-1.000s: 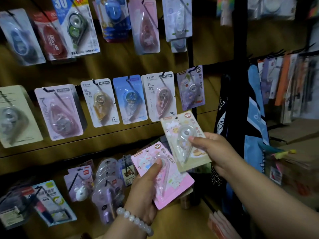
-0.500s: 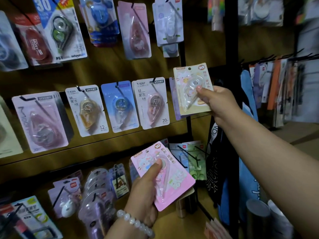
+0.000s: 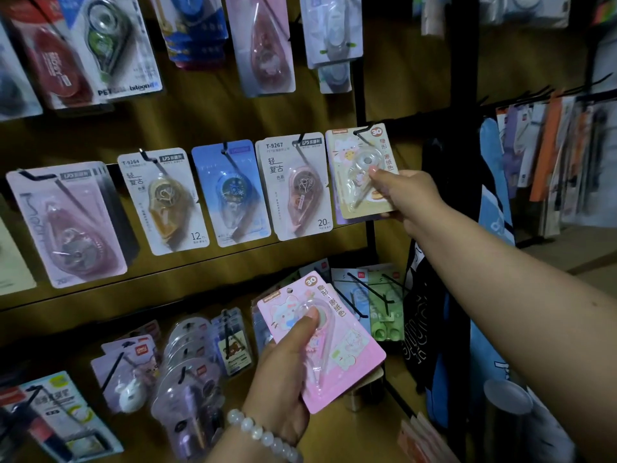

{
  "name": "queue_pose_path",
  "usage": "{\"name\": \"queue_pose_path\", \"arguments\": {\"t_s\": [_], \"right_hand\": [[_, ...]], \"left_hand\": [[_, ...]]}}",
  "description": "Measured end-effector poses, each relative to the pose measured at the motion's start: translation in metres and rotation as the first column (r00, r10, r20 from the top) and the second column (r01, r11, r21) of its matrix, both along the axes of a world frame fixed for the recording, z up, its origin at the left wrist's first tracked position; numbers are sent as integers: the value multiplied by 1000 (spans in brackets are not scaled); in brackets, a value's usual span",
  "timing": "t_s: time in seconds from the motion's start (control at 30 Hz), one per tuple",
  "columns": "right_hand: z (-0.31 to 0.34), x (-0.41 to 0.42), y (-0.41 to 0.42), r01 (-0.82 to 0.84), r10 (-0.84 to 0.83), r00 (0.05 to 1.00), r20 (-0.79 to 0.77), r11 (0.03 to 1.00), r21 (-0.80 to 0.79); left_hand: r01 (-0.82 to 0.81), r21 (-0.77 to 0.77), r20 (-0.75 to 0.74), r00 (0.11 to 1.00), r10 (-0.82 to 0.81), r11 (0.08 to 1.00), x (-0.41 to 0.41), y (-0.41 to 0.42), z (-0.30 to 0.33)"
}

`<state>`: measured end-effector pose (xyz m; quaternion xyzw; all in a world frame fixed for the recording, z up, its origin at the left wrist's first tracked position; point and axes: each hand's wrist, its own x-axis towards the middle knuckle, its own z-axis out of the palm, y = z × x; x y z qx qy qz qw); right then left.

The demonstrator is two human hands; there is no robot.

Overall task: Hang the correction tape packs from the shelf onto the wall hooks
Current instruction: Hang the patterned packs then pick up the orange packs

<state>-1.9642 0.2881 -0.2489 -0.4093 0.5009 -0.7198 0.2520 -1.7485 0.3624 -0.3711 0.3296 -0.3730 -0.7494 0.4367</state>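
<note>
Yellow pack (image 3: 360, 175) in right-hand fingers (image 3: 379, 173)

Packs crowd the middle row edge to edge, the T-9267 pack (image 3: 297, 185) just beside the cream pack (image 3: 362, 172) on the end hook (image 3: 362, 131). Right of it, a black upright post (image 3: 362, 78) blocks; beyond, bare wooden panel (image 3: 417, 78).

Bare forearms, white bead bracelet (image 3: 263, 437) on left wrist
</note>
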Motion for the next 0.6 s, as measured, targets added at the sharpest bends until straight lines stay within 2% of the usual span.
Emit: {"name": "queue_pose_path", "arguments": {"t_s": [0.1, 0.3, 0.43, 0.6], "right_hand": [[-9, 3, -2, 21, -20, 1000, -14, 996, 91], [-58, 17, 18, -69, 69, 998, 9, 957, 281], [-89, 42, 46, -192, 222, 974, -47, 916, 353], [-110, 73, 78, -327, 428, 896, -118, 816, 477]], "left_hand": [[-14, 2, 5, 1000, 14, 1000, 2, -1, -1], [-44, -11, 8, 999, 44, 999, 5, 0, -6], [-61, -25, 2, 998, 61, 998, 6, 3, -9], [-83, -42, 12, 996, 84, 996, 10, 5, -11]]}}
